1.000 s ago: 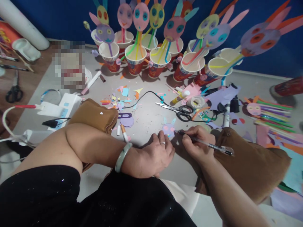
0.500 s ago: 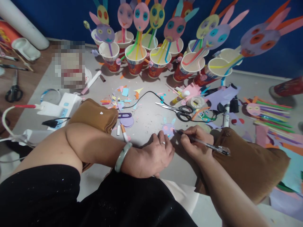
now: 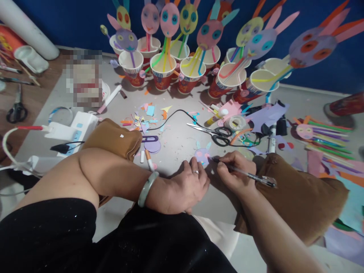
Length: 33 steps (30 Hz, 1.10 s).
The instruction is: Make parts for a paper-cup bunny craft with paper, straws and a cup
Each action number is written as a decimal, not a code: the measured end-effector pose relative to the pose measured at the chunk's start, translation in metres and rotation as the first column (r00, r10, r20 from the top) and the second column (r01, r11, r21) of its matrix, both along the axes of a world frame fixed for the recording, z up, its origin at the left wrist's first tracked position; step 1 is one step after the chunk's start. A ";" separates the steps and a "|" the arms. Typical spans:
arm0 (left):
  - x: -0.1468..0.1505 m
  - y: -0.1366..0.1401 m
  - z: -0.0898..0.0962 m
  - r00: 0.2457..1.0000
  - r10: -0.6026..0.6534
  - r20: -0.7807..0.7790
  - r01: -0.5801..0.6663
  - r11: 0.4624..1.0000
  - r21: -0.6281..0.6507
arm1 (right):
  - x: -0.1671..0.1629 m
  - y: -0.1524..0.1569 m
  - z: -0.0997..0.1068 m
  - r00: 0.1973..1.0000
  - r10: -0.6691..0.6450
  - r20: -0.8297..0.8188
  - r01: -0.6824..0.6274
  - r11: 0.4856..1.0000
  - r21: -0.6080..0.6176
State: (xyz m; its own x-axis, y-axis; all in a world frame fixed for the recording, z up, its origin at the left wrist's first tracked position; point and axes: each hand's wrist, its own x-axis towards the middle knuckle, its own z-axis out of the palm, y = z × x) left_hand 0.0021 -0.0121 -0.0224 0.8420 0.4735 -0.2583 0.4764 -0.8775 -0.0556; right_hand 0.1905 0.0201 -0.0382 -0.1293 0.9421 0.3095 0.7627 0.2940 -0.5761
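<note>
Grey tabletop (image 3: 173, 148) against a blue wall (image 3: 93, 22), pretty packed. Hands are apart, small gap between: left hand (image 3: 184, 185) is palm-down with curled fingers at the lower edge of 1 purple paper bunny face (image 3: 202, 154) with 2 blue ears; right hand (image 3: 239, 170) is pinched on 1 pen (image 3: 253, 176), its tip by the face's right edge. Near edge of the table runs just below both hands, so it's tight there. Best open patch is up-left of the face, between paper scraps (image 3: 150, 110) and 1 pair of scissors (image 3: 212, 132). 2 brown cushions, left (image 3: 110, 136) and right (image 3: 304, 201), flank the workspace. Farther back, 5 red cups (image 3: 162, 81) make a front row, more behind.
</note>
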 end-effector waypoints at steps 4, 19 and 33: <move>-0.002 0.000 -0.001 1.000 -0.006 0.014 0.006 1.000 0.022 | 0.000 0.000 0.000 1.000 0.014 -0.003 -0.014 1.000 0.004; -0.001 0.000 0.000 1.000 -0.014 -0.006 0.014 1.000 0.011 | -0.001 0.001 -0.002 1.000 -0.026 0.000 0.026 0.997 0.066; -0.002 0.002 0.003 1.000 -0.019 0.010 0.019 1.000 -0.005 | -0.001 0.000 -0.004 0.999 0.037 -0.038 -0.033 0.994 0.102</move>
State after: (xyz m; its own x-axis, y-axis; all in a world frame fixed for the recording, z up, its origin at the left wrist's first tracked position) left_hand -0.0002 -0.0098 -0.0196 0.8532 0.4564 -0.2526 0.4604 -0.8865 -0.0466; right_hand 0.1895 0.0198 -0.0419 -0.1473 0.9009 0.4083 0.7279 0.3783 -0.5719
